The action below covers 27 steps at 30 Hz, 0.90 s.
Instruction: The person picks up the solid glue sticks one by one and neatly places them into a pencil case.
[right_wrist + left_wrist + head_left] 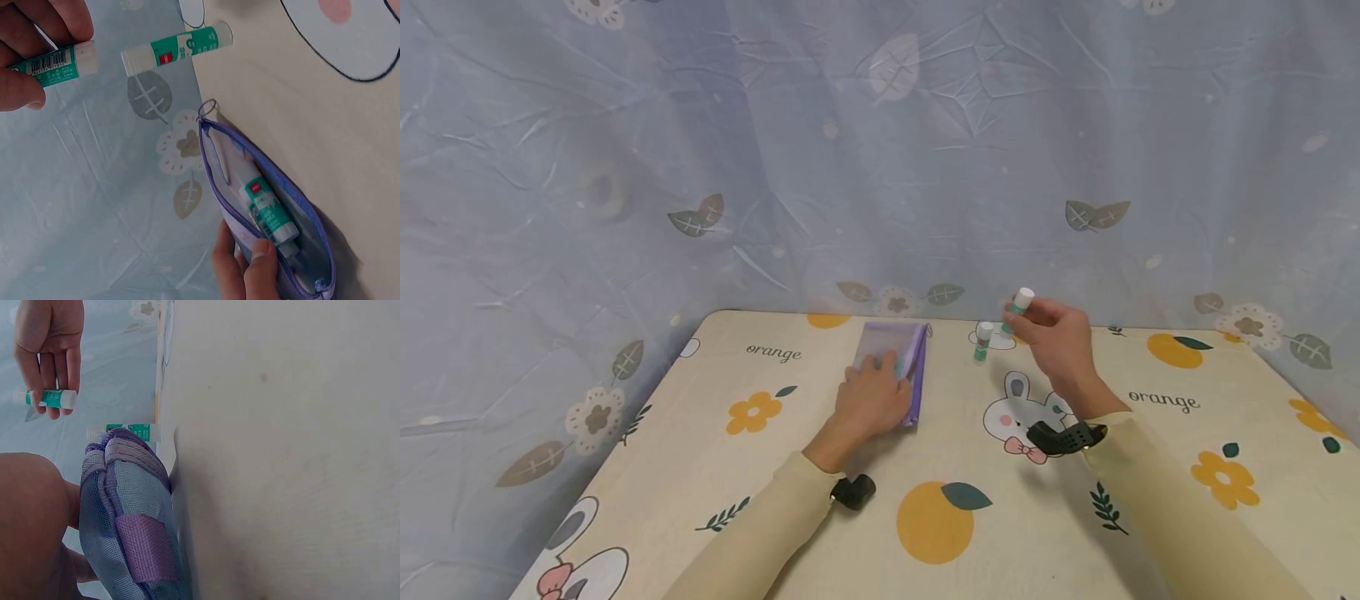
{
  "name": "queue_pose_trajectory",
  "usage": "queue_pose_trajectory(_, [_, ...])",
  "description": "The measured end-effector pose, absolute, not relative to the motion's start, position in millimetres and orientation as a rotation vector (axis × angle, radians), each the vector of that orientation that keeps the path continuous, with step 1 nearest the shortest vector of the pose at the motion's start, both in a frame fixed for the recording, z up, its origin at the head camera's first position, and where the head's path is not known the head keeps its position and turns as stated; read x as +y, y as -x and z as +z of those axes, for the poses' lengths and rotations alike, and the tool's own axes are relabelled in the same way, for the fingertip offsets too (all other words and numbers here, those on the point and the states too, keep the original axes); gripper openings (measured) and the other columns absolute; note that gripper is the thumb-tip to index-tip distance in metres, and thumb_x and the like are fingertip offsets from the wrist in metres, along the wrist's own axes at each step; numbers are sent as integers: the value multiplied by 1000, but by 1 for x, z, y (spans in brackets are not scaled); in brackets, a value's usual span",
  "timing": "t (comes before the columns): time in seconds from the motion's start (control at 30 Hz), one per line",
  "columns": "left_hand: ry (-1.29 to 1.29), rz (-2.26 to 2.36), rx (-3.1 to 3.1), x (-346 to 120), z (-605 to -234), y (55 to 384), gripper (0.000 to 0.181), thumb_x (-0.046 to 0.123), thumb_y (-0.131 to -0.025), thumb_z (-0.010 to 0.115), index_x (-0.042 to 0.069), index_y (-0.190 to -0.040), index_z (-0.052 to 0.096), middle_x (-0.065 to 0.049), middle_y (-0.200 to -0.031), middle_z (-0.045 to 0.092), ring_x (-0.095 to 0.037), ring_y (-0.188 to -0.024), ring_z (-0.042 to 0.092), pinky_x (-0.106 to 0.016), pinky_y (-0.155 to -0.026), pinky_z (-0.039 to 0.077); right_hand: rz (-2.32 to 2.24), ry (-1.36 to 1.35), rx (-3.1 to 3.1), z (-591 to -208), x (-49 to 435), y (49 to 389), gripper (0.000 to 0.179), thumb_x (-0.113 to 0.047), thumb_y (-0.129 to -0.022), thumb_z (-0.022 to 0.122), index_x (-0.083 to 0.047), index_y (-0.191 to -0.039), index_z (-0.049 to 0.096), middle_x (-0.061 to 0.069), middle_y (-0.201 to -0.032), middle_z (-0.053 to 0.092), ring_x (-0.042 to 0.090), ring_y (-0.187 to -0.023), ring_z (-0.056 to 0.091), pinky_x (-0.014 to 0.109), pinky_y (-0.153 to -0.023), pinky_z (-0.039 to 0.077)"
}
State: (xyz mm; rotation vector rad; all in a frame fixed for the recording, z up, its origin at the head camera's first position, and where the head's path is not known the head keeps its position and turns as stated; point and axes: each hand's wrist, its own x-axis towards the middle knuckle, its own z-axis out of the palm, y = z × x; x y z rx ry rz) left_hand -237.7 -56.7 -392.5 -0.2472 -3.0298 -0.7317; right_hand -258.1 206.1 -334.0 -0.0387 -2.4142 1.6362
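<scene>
Left grip [874, 400] holds the purple mesh pouch [886, 335]; right grip [1063, 346] pinches a glue stick [1021, 302].
Leftmost, we see fingers covering part of the pouch, thumb at its rim; inside, beside that grip, one stick [270, 209] shows plainly, another [290, 250] mostly hidden, and we cannot count further. Between the grips, a third [982, 343] stands on the bench [1015, 567], partly behind the pouch in the left wrist view. At right, the narrow grip covers part of its stick.
</scene>
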Motion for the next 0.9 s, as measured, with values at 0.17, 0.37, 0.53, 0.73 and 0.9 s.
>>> queue_pose_trajectory(0.17, [246, -733, -3031, -56, -392, 238, 59, 34, -107, 43, 8, -160, 41, -27, -145, 54, -53, -123, 55, -65, -101, 48, 1672, -8, -2394, -335, 200, 258, 48, -29, -102, 72, -8, -145, 65, 15, -141, 70, 14, -127, 63, 37, -114, 51])
queue_pose_trajectory(0.37, [245, -732, -3035, -57, -391, 238, 59, 35, -107, 42, 8, -160, 41, -27, -145, 54, -53, -123, 55, -64, -101, 48, 1712, -8, -2402, -335, 189, 258, 49, -30, -101, 73, -8, -145, 66, 15, -141, 71, 22, -134, 63, 45, -120, 45])
queue_pose_trajectory(0.53, [245, -728, -3035, -56, -391, 238, 59, 35, -108, 42, 7, -160, 41, -27, -146, 54, -53, -124, 55, -65, -102, 49, 1754, -24, -2387, -336, 181, 260, 48, -26, -101, 74, -7, -144, 66, 16, -140, 71, 16, -128, 66, 42, -118, 47])
queue_pose_trajectory(0.73, [239, -727, -3032, -56, -391, 238, 58, 34, -108, 43, 8, -159, 41, -27, -145, 54, -54, -124, 55, -65, -101, 49, 1739, -53, -2396, -340, 171, 262, 44, -24, -101, 73, -8, -142, 68, 14, -138, 73, 12, -118, 69, 30, -105, 55])
queue_pose_trajectory(0.9, [234, -723, -3031, -56, -392, 238, 57, 34, -108, 43, 7, -158, 42, -26, -145, 55, -54, -123, 55, -65, -100, 49, 1732, -69, -2403, -343, 165, 262, 45, -24, -101, 74, -6, -142, 67, 15, -138, 72, 23, -130, 68, 35, -108, 54])
